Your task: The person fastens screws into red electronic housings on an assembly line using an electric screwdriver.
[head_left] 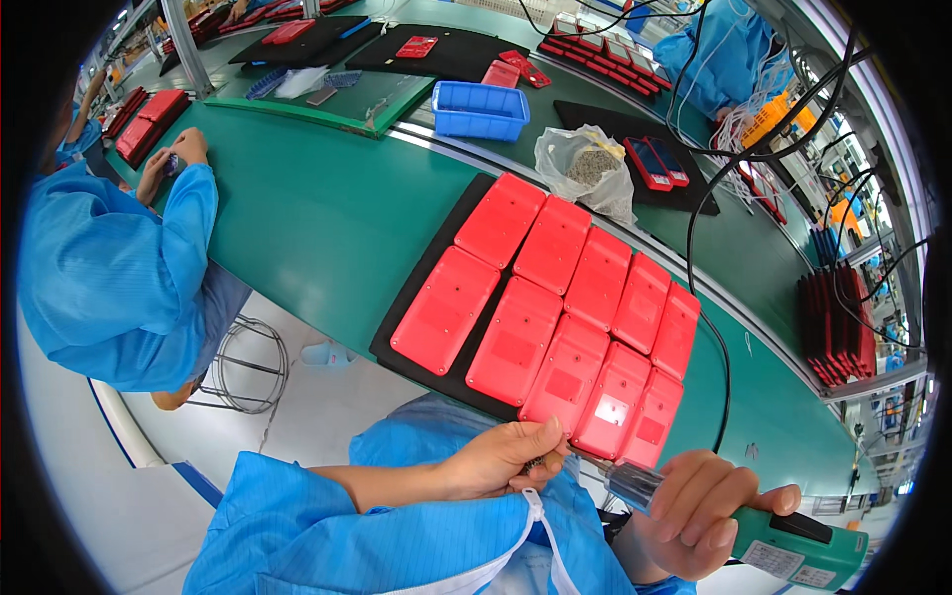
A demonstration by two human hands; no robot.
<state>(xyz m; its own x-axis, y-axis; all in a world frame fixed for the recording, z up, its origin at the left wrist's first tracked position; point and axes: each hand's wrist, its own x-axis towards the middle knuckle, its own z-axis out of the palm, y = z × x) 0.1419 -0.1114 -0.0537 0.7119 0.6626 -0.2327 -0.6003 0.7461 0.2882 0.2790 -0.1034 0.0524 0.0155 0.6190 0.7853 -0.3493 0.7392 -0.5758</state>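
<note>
My right hand (699,511) is wrapped round an electric screwdriver (793,545) with a green body and a clear front sleeve. Its tip points left, toward my left hand (506,456), whose fingers are curled closed round a cluster of small screws (535,463). Thumb and forefinger meet close to the driver's tip, so what is exactly between them is hidden. Just beyond both hands, several red device housings (516,322) lie back side up in two rows on a black mat (392,342). Small holes show near their corners.
Beyond the mat stand a blue bin (481,109) and a plastic bag of small screws (593,167). A black cable (727,397) hangs over the green bench (317,218) on the right. At the left a co-worker in a blue smock (119,268) sits close to the bench.
</note>
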